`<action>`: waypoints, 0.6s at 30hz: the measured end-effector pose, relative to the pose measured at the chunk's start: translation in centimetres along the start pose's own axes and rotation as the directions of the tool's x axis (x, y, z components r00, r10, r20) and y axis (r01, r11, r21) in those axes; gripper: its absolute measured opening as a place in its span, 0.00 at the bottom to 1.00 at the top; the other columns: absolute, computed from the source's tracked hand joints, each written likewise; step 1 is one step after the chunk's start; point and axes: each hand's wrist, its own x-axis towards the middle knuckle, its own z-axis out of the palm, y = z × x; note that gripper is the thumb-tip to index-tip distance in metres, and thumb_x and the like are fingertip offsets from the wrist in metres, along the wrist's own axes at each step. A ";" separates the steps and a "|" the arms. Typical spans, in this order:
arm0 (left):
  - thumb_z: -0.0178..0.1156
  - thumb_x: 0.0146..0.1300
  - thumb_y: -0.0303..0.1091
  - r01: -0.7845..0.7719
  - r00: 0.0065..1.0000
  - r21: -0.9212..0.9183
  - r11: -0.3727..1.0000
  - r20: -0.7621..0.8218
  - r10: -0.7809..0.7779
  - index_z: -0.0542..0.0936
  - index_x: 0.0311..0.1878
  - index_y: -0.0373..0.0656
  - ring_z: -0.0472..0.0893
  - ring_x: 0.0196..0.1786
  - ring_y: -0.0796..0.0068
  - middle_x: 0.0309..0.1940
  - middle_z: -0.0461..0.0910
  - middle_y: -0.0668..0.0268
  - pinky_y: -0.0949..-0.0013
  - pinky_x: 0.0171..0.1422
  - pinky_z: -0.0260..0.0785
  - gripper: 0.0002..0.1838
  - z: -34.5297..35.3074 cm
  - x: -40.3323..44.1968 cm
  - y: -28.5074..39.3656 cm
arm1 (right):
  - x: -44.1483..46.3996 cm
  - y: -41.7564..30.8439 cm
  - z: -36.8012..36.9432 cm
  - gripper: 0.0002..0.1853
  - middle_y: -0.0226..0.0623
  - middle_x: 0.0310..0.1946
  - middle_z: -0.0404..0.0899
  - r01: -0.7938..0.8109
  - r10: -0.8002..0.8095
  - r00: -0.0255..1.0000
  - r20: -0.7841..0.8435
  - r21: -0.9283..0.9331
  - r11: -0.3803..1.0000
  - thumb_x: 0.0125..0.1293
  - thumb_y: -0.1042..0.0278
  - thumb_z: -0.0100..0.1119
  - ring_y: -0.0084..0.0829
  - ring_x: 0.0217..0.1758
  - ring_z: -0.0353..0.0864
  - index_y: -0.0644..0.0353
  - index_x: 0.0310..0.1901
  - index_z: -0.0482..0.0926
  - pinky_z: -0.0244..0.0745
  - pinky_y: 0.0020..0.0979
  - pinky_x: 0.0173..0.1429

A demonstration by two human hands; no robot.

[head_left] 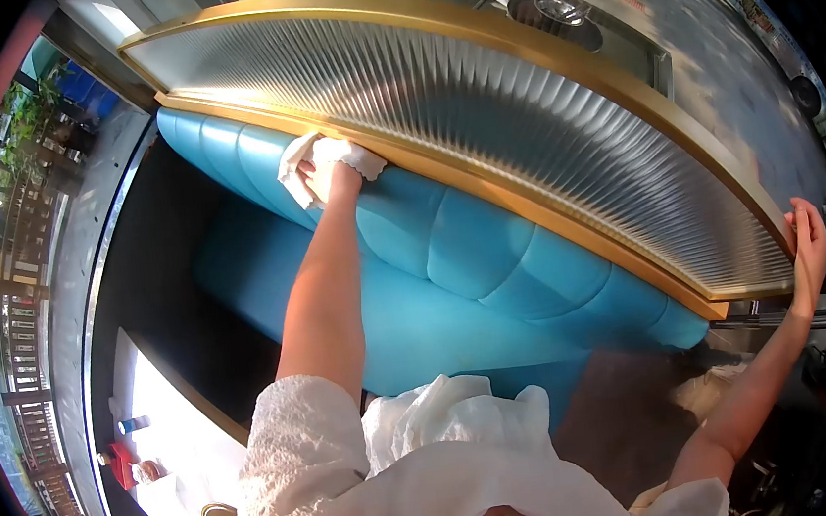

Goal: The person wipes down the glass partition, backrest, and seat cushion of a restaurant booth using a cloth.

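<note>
My left hand (331, 178) is closed on a white cloth (360, 158), pressing it against the top of the teal padded backrest (476, 242), just below the gold ledge. Part of the cloth bunches out on both sides of the hand. Out at the far right, my right hand (808, 245) has its fingers bent at the end of the gold frame (629, 78) around the ribbed glass divider (397, 90).
Below the backrest runs a teal seat (410, 328). At the lower left stands a white table (182, 489) with a red item (122, 465) and a small blue one (135, 424). Beyond the divider, a round metal dish (560, 13) sits on another surface.
</note>
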 end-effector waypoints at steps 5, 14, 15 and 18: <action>0.51 0.57 0.40 0.085 0.996 0.196 0.977 -0.022 -0.082 0.72 0.56 0.44 0.57 0.68 0.50 0.57 0.71 0.58 0.45 0.73 0.38 0.23 -8.3 3.4 -0.3 | -1.5 -6.4 4.6 0.18 0.35 0.48 0.78 0.061 -0.096 0.987 -0.127 -0.255 0.965 0.70 0.56 0.49 0.24 0.52 0.74 0.61 0.53 0.75 0.68 0.24 0.56; 0.42 0.63 0.53 0.134 0.986 0.235 0.963 0.066 -0.153 0.60 0.68 0.47 0.41 0.73 0.45 0.70 0.54 0.61 0.45 0.75 0.26 0.32 -12.1 17.5 -17.6 | -4.0 -32.1 23.1 0.20 0.33 0.37 0.78 0.079 -0.079 0.996 0.031 -0.002 0.997 0.73 0.56 0.42 0.22 0.43 0.74 0.65 0.48 0.77 0.68 0.24 0.51; 0.43 0.62 0.51 0.083 0.989 0.312 0.947 0.091 -0.116 0.59 0.68 0.46 0.39 0.74 0.43 0.70 0.55 0.59 0.45 0.75 0.25 0.33 -12.6 19.1 -19.9 | -3.5 -31.7 22.9 0.20 0.33 0.35 0.78 0.022 -0.021 1.000 0.013 -0.080 0.997 0.73 0.57 0.42 0.21 0.42 0.74 0.65 0.48 0.77 0.68 0.23 0.50; 0.49 0.59 0.50 0.125 0.989 0.367 0.922 0.031 -0.147 0.59 0.68 0.44 0.41 0.73 0.40 0.69 0.56 0.55 0.45 0.75 0.27 0.35 -11.8 23.4 -25.3 | -2.7 -30.1 22.3 0.19 0.29 0.35 0.77 0.047 -0.046 0.999 0.022 -0.072 0.996 0.73 0.58 0.42 0.19 0.39 0.72 0.65 0.46 0.78 0.66 0.22 0.48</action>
